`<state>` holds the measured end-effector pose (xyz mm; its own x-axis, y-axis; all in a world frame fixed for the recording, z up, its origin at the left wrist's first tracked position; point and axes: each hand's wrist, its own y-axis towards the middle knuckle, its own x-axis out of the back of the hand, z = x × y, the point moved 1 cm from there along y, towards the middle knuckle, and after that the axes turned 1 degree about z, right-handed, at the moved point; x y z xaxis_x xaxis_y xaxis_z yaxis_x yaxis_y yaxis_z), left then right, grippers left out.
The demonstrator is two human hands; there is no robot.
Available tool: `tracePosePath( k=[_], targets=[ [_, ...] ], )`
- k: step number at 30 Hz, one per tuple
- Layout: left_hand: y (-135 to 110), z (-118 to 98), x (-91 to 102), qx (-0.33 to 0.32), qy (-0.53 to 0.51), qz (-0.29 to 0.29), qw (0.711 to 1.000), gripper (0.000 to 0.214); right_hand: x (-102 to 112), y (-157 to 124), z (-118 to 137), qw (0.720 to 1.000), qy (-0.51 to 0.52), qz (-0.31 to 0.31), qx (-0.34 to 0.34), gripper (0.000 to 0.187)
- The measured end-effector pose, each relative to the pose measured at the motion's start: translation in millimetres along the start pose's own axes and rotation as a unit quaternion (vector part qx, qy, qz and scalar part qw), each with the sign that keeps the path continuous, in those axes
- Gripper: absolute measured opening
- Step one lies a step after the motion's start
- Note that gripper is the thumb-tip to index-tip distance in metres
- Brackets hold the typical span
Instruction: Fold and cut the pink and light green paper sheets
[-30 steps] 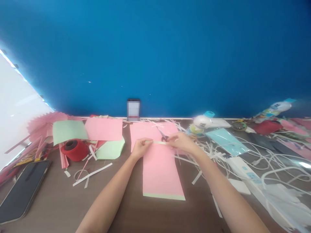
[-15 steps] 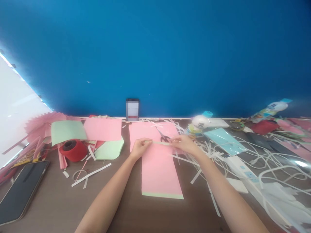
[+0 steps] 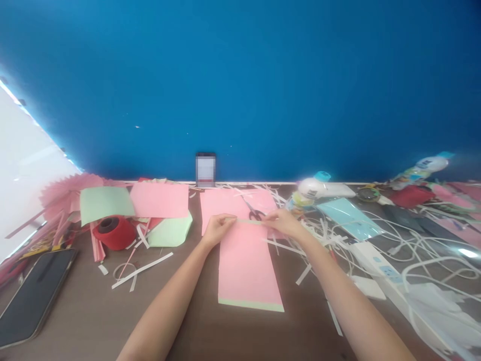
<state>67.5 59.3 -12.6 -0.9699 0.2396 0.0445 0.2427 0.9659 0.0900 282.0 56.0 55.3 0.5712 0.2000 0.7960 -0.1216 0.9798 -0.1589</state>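
Pink paper (image 3: 248,265) lies on the worktop (image 3: 210,333). The left hand (image 3: 218,229) pinches its pale far edge at the left end, and the right hand (image 3: 284,222) pinches that edge's right end.

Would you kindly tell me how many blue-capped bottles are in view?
2: one bottle beyond the right hand, another bottle farther right near the blue wall; more may be hidden.
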Motion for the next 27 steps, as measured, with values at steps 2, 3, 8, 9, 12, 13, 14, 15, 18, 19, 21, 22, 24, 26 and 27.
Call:
tracePosePath(
  k=[2,3,8,9,12,13,14,15,18,19,21,22,24,26,27],
  targets=[
    [0,0,0.1,-0.001,0.0,-0.001,1.0,0.025,-1,1,-1,1.0,0.003,-0.001,0.004,0.016],
    [0,0,0.2,-0.001,0.0,-0.002,1.0,0.025,-1,1,-1,1.0,0.004,-0.002,0.006,0.016],
    [0,0,0.5,0.003,-0.007,-0.002,1.0,0.026,-2,3,-1,1.0,-0.009,-0.008,0.012,0.017],
    [0,0,0.5,0.003,-0.009,-0.003,1.0,0.026,-2,4,-1,1.0,-0.011,-0.009,0.01,0.016],
    [0,1,0.6,0.002,-0.015,-0.006,1.0,0.026,-3,4,0,1.0,-0.011,-0.015,0.003,0.013],
    [0,1,0.5,0.003,-0.017,-0.006,1.0,0.026,-3,4,1,1.0,-0.01,-0.017,0.0,0.013],
    [0,1,0.5,0.004,-0.019,-0.007,1.0,0.026,-4,4,2,1.0,-0.009,-0.019,-0.006,0.012],
    [0,1,0.5,0.004,-0.02,-0.008,1.0,0.026,-4,3,4,1.0,-0.009,-0.02,-0.013,0.012],
    [1,1,0.7,0.002,-0.02,-0.011,1.0,0.026,-7,1,10,0.999,-0.018,-0.024,-0.035,0.012],
    [1,0,0.9,0.001,-0.02,-0.012,1.0,0.025,-8,1,11,0.999,-0.027,-0.029,-0.038,0.012],
    [1,0,1.2,0.003,-0.023,-0.014,1.0,0.025,-8,1,10,0.997,-0.051,-0.04,-0.032,0.013],
    [1,0,1.4,0.005,-0.024,-0.016,1.0,0.025,-7,1,9,0.997,-0.064,-0.042,-0.025,0.013],
    [1,0,1.9,0.008,-0.023,-0.015,1.0,0.025,-3,3,4,0.996,-0.083,-0.028,-0.009,0.012],
    [2,1,2.5,0.007,-0.02,-0.022,1.0,0.025,2,4,0,0.996,-0.092,-0.015,0.0,0.009],
    [2,1,2.7,0.006,-0.019,-0.027,0.999,0.025,5,4,0,0.996,-0.091,-0.013,0.009,0.013]
  ],
)
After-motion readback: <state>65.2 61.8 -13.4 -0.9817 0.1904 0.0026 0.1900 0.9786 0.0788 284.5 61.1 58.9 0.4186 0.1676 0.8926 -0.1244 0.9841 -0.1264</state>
